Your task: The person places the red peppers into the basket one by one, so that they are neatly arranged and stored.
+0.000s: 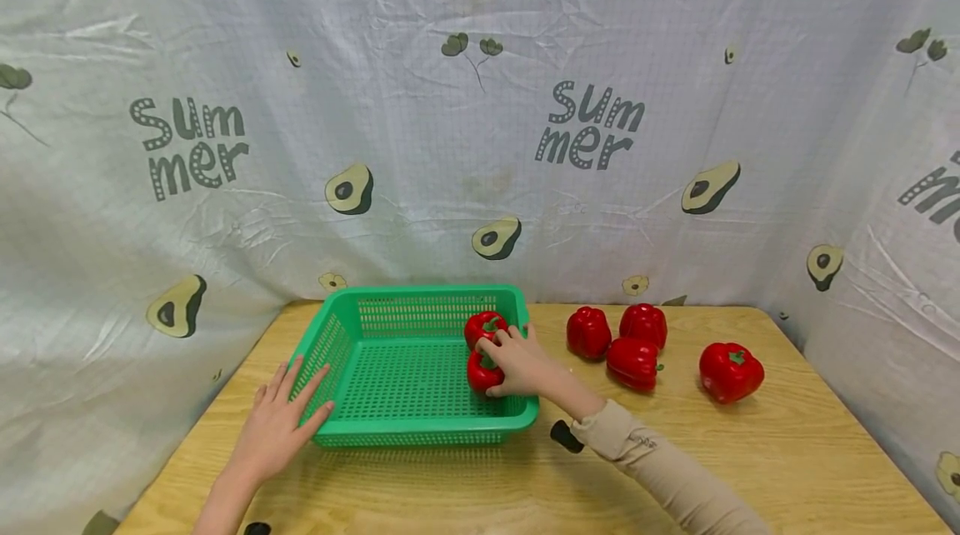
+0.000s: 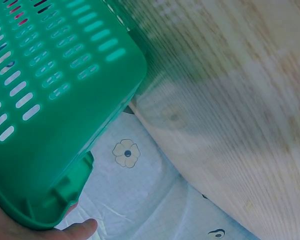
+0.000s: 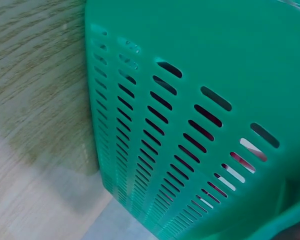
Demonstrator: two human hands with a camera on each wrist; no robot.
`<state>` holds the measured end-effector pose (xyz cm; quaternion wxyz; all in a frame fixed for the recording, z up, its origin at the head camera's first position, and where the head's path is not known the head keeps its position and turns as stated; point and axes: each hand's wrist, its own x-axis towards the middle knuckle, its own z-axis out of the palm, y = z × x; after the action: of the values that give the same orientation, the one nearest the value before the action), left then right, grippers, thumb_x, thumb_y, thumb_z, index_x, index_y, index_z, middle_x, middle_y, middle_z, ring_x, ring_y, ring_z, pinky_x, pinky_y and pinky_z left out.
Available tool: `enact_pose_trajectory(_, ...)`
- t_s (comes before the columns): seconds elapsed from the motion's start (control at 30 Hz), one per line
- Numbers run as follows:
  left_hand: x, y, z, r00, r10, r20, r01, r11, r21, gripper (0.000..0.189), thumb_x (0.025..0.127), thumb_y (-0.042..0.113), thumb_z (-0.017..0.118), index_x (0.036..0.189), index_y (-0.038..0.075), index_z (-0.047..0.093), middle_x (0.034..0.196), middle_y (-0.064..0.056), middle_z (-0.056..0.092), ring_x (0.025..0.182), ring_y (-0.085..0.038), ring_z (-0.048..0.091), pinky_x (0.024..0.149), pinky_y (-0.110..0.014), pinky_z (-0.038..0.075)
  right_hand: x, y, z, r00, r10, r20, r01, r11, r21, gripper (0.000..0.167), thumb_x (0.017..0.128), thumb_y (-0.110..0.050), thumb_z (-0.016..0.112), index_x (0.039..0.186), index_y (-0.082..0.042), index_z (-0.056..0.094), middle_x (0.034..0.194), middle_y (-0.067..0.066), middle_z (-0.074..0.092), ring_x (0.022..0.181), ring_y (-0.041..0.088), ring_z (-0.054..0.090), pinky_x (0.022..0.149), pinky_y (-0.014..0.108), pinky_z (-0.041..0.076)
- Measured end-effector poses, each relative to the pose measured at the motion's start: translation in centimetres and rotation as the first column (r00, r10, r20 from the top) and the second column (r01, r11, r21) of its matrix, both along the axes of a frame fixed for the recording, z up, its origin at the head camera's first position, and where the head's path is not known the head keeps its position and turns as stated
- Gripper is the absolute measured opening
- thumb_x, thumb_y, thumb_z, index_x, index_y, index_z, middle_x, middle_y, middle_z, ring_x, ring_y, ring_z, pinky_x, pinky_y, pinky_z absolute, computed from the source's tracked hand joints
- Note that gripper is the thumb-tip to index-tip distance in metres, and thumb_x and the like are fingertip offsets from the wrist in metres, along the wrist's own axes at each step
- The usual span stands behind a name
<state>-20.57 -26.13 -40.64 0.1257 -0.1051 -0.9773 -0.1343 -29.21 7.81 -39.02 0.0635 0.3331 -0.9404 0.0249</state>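
A green plastic basket (image 1: 420,425) with slotted walls stands on the table. Against its left rim lies my left hand (image 1: 272,428), fingers spread and mostly straight; the left wrist view shows fingers (image 2: 81,229) touching the basket's rim (image 2: 40,220). My right hand (image 1: 521,364) reaches over the right wall and grips a red bell pepper (image 1: 480,375) inside, its fingers curved over the top. Just behind it, in the same right end, sits another red bell pepper (image 1: 480,325). The basket wall (image 3: 155,120) hides most of that hand in the right wrist view.
Right of the basket, three red bell peppers (image 1: 634,362) lie grouped together, and another red bell pepper (image 1: 731,372) sits apart farther right. A small black object (image 1: 566,437) is on the wooden table (image 1: 780,452) by the right sleeve. A printed curtain (image 1: 420,143) hangs behind.
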Motion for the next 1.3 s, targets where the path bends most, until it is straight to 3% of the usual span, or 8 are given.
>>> enact_pose_trajectory(0.27, -0.14, -0.02, -0.13, 1.000, 0.004, -0.012, -0.004, 1.000, -0.007, 0.055, 0.089, 0.041, 0.048, 0.134, 0.010, 0.041, 0.141, -0.028, 0.024, 0.129, -0.047, 0.020, 0.093, -0.068, 0.020, -0.15, -0.24, -0.20, 1.000, -0.017, 0.020, 0.017, 1.000, -0.021, 0.052, 0.065, -0.043, 0.076, 0.103, -0.019, 0.050, 0.095, 0.006, 0.054, 0.092, 0.024, 0.044, 0.084, 0.053, 0.031)
enact_pose_trajectory(0.43, -0.33, 0.04, 0.08, 0.999, 0.003, -0.034, -0.004, 1.000, -0.011, 0.054, 0.089, 0.041, 0.048, 0.133, 0.010, 0.043, 0.141, -0.028, 0.025, 0.128, -0.049, 0.022, 0.093, -0.068, 0.022, -0.49, -0.45, -0.13, 0.999, -0.030, 0.031, 0.030, 0.999, -0.013, 0.053, 0.063, -0.042, 0.077, 0.102, -0.020, 0.049, 0.095, 0.005, 0.055, 0.094, 0.025, 0.045, 0.090, 0.058, 0.028)
enact_pose_trajectory(0.7, -0.31, 0.02, -0.02, 1.000, 0.003, 0.003, -0.003, 1.000, -0.004, 0.056, 0.089, 0.043, 0.047, 0.134, 0.011, 0.041, 0.142, -0.028, 0.024, 0.129, -0.048, 0.021, 0.094, -0.068, 0.020, -0.38, -0.47, -0.25, 0.997, -0.040, 0.067, 0.040, 0.999, -0.007, 0.052, 0.063, -0.042, 0.077, 0.102, -0.020, 0.050, 0.095, 0.003, 0.055, 0.095, 0.025, 0.048, 0.093, 0.060, 0.025)
enact_pose_trajectory(1.0, -0.21, -0.04, -0.06, 1.000, 0.001, 0.008, -0.001, 1.000, 0.004, 0.056, 0.089, 0.043, 0.048, 0.134, 0.010, 0.041, 0.141, -0.029, 0.024, 0.128, -0.048, 0.021, 0.093, -0.068, 0.019, -0.11, -0.30, -0.20, 0.999, -0.035, 0.040, 0.037, 0.999, -0.034, 0.051, 0.067, -0.044, 0.074, 0.106, -0.020, 0.052, 0.097, 0.007, 0.052, 0.095, 0.026, 0.046, 0.092, 0.059, 0.026)
enact_pose_trajectory(1.3, -0.18, -0.25, -0.21, 1.000, -0.017, -0.014, 0.017, 1.000, -0.002, 0.055, 0.088, 0.040, 0.050, 0.134, 0.012, 0.042, 0.141, -0.028, 0.025, 0.129, -0.047, 0.020, 0.093, -0.068, 0.020, 0.15, 0.25, -0.30, 0.998, -0.029, 0.051, 0.033, 0.996, -0.083, 0.056, 0.072, -0.045, 0.069, 0.120, -0.022, 0.051, 0.103, 0.007, 0.053, 0.099, 0.026, 0.044, 0.096, 0.063, 0.022)
